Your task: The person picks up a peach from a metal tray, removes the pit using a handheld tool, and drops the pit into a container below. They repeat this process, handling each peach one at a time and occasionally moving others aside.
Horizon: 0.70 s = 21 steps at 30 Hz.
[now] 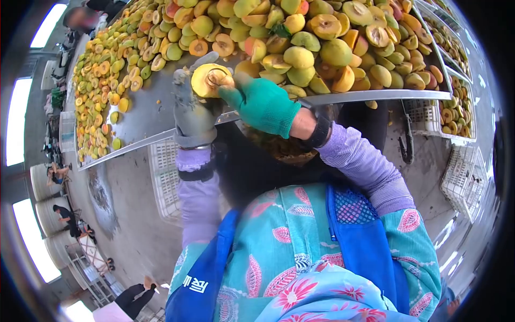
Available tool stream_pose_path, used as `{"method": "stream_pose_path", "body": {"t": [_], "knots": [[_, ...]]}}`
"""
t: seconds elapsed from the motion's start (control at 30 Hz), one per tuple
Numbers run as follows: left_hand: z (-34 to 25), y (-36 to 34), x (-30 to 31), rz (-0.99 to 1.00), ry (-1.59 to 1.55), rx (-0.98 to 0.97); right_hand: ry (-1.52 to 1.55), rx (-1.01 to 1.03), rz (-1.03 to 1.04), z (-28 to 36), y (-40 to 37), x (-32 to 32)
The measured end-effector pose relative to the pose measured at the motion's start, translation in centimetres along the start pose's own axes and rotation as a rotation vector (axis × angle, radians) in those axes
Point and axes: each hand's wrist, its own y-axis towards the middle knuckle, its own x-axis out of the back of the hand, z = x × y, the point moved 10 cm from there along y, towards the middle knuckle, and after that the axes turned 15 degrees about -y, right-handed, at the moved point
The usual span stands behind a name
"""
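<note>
My left hand (192,110), in a dirty grey glove, is closed around a yellow peach half (201,81) over the table's front edge. The cut face is turned up and to the right, with a curved, ring-like shape in its hollow. My right hand (266,105), in a green knitted glove, has its fingers closed against the right side of this peach half. Whatever is pinched in those fingers is too small and covered to make out. Just beyond both hands lies a large heap of peach halves (336,52), some with the cut side up.
The metal table (153,115) has a raised front rim, with more peaches spread at its left. White plastic crates (465,180) stand at the right, some filled with halves. Another crate (163,180) is below the table. Several people and large tubs (45,182) are at the far left.
</note>
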Motion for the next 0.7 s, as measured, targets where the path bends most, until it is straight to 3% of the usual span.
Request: {"method": "stream_pose_path", "body": {"t": [0.03, 0.13, 0.17, 0.23, 0.4, 0.47, 0.5, 0.53, 0.57, 0.6, 0.7], "knots": [[-0.4, 0.1, 0.5, 0.01, 0.115, -0.092, 0.001, -0.012, -0.016, -0.2, -0.3, 0.1], [-2.2, -0.7, -0.7, -0.044, 0.843, -0.456, 0.002, -0.034, -0.035, -0.3, -0.9, -0.1], [-1.9, -0.6, 0.6, -0.058, 0.617, -0.423, 0.004, -0.04, -0.028, -0.1, -1.1, -0.2], [-2.4, -1.4, 1.2, -0.095, 0.938, -0.53, 0.01, -0.038, -0.045, 0.2, -1.3, -0.3], [-2.1, -0.9, 5.2, -0.229, 0.597, -0.471, 0.088, 0.027, -0.138, -0.1, -1.3, -2.0], [-3.2, -2.2, 5.1, -0.338, 0.894, -0.693, 0.13, 0.032, -0.109, 0.0, -1.4, -2.1], [-2.9, -2.3, 4.1, -0.424, 0.782, -0.663, 0.14, 0.04, -0.114, 0.0, -1.5, -1.8], [-2.6, -2.4, 3.1, -0.507, 0.663, -0.641, -0.382, 0.522, -0.395, 3.8, -3.7, -1.0], [-1.8, -1.7, 6.1, -0.47, 0.663, -0.569, -0.33, 0.543, -0.309, 2.6, -3.3, -1.8], [-1.8, -1.2, 5.2, -0.433, 0.602, -0.602, -0.212, 0.423, -0.19, 1.2, -2.5, -2.4], [-0.7, 1.2, 2.6, -0.342, 0.564, -0.411, 0.41, -0.133, 0.079, -3.2, -1.6, -4.6]]}}
